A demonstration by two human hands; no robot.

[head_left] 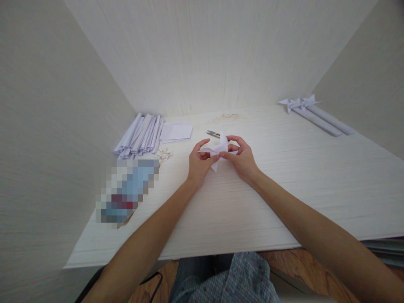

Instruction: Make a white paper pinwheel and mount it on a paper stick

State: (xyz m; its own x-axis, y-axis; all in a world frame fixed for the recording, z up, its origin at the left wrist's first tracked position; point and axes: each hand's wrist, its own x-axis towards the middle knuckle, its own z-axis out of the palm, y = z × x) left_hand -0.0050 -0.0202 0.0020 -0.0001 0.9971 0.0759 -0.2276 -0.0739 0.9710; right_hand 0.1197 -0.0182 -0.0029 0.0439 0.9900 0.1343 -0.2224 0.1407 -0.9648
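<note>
White walls [202,54] stand around a pale table [315,181]. On it, near the middle, a paper pinwheel [217,148] is between both hands. The left hand [200,164] is partly closed and pinches it with the thumb; the right hand [244,159] is also half curled and grips it from the other side. Just behind lie snips [212,134]. At left are paper rolls [139,134], flat sheets [176,131], small bits [165,155] and a pixelated object [135,185], whose contents I cannot tell. Far right, paper stars [297,103] touch two tubes [317,121].
</note>
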